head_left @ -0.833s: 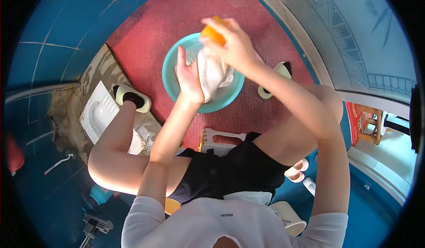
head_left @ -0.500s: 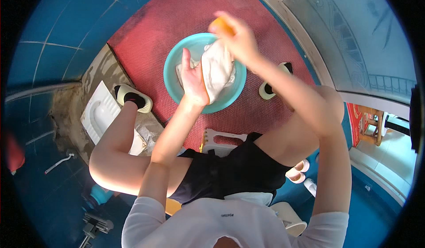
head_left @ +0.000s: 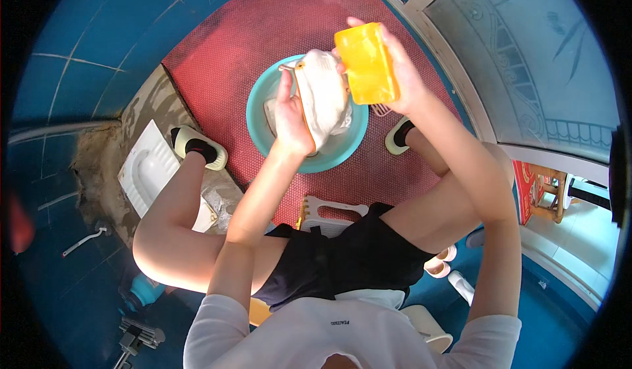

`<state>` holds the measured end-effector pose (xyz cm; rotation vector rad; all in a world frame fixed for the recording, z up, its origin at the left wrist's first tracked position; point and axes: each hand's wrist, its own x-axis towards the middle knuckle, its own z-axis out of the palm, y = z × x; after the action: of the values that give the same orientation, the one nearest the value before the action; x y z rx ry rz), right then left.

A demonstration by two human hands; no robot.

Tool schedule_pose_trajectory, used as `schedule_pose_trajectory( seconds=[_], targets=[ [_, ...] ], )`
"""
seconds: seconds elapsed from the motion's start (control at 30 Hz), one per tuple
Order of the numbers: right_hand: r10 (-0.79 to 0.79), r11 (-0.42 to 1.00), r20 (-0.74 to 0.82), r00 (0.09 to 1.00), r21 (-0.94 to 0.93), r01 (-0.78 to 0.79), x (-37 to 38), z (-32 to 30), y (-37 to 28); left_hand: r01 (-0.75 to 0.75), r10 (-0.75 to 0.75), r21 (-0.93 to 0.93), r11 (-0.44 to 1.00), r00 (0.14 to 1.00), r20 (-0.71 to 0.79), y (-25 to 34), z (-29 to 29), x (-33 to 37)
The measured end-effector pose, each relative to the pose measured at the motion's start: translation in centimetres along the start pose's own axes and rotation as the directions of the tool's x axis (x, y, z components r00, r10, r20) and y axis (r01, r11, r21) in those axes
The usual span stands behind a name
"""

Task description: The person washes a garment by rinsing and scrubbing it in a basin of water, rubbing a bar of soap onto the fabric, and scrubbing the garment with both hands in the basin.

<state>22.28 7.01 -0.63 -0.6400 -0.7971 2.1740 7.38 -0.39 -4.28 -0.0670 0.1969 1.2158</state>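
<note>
My left hand (head_left: 291, 124) grips a white cloth shoe (head_left: 322, 99) with a tan edge, its thumb pointing up along the side. The shoe is held over a turquoise basin (head_left: 258, 138), in which more white material partly shows. In my right hand (head_left: 405, 73) is a large yellow bar of soap (head_left: 366, 63), raised just right of the shoe, its broad face toward me. My right fingers wrap behind the bar and are partly hidden.
The basin stands on a red textured mat (head_left: 217, 46) between my feet. A white squat toilet (head_left: 148, 171) is at the left, and a white plastic stool (head_left: 332, 214) is close to my lap. Frosted door panels (head_left: 520, 59) stand at the right. A pink slotted object (head_left: 380, 110) lies beside the basin.
My right hand has moved right and turned, bringing the soap's broad face into view. The left hand still holds the shoe over the basin, slightly shifted.
</note>
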Motion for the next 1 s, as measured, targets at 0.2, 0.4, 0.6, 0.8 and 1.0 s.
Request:
schedule_pose_trajectory(
  seconds=[0.2,0.4,0.6,0.8,1.0],
  targets=[
    [-0.01,0.999,0.063,0.998,0.038,0.008,0.8,0.7,0.1,0.027,-0.021,-0.181,0.983,0.999,0.034,-1.9,-2.4,1.1],
    [-0.025,0.999,0.055,0.998,0.044,0.023,0.5,1.3,-0.3,0.167,-0.146,-0.257,0.952,0.984,0.097,-2.5,-4.6,1.3],
    [0.003,0.989,0.095,0.995,0.148,-0.017,0.1,1.2,-0.2,0.185,-0.185,-0.021,0.983,0.98,-0.066,-2.3,-5.8,1.1],
    [0.001,0.998,0.095,0.995,0.056,-0.007,-1.2,3.1,-0.8,-0.177,0.191,0.84,0.513,0.977,0.089,0.0,-5.6,1.9],
    [0.082,0.995,0.171,0.982,0.05,-0.092,-1.0,3.3,-0.7,-0.358,0.324,0.922,0.147,0.898,0.298,0.3,-7.3,2.4]
  ],
)
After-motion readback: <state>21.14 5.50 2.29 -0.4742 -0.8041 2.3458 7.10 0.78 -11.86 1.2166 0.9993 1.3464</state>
